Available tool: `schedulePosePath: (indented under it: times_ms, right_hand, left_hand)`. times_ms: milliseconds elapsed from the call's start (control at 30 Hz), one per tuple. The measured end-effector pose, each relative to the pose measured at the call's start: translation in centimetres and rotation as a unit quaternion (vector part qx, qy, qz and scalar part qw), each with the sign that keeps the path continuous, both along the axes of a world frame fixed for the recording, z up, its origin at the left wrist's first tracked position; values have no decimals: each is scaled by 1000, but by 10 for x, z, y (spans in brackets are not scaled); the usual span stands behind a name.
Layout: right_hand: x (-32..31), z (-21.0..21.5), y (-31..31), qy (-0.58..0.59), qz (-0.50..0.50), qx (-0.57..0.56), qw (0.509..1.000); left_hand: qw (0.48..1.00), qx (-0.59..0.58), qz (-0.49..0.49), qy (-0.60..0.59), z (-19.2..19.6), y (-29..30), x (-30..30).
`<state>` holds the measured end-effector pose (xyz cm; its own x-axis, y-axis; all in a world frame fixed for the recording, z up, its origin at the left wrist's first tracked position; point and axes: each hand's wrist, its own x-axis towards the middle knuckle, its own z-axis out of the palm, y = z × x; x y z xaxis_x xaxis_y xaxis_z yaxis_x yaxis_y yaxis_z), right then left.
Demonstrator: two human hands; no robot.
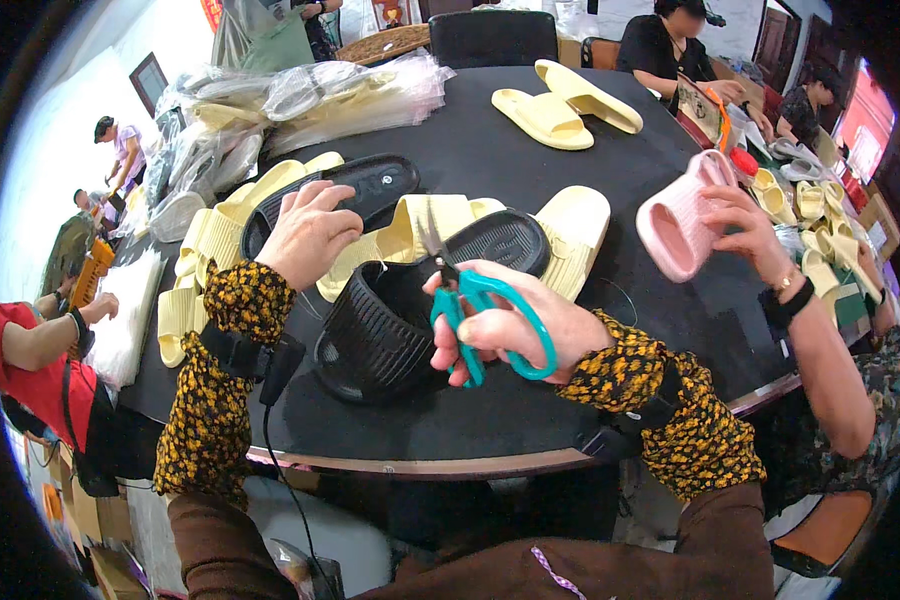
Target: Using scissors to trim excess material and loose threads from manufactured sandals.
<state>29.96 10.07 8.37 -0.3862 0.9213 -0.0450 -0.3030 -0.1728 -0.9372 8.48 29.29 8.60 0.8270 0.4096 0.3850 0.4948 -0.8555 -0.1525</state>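
My right hand [530, 325] grips scissors with teal handles [518, 325], fingers in the loops; their metal blades point away from me, over a black ribbed slipper [370, 335]. This slipper stands on the table with its toe end and strap toward me. My left hand [310, 232] is over a second black slipper [380, 188], its thumb and forefinger apart; whether its other fingers touch the strap is hidden. Between and beyond the black pair lie pale yellow slippers [575, 235]. A thin loose thread shows beside the near black slipper.
On the black table [650, 345], more yellow slippers [545, 115] lie far off, and others line the left. Bagged slippers [240, 115] pile up at the back left. At right, a co-worker's hand [745, 225] holds a pink slipper [675, 225]. Several other people sit around.
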Motion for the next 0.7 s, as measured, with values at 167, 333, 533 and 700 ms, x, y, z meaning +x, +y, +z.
schedulePosePath:
  times_ms: [167, 333, 533, 700]
  right_hand:
    - [-14, -2, 16, 92, 57, -85, 991]
    - [-16, -11, 25, 147, 104, -136, 974]
    - [-20, -20, 31, 224, 110, -125, 960]
    - [-22, -17, 24, 177, 102, -124, 971]
  left_hand:
    - [992, -106, -19, -67, 13, 8, 3]
    - [967, -216, 18, -136, 27, -12, 10]
    - [966, -201, -24, -160, 39, -29, 12]
    - [961, -228, -11, -155, 39, -36, 12]
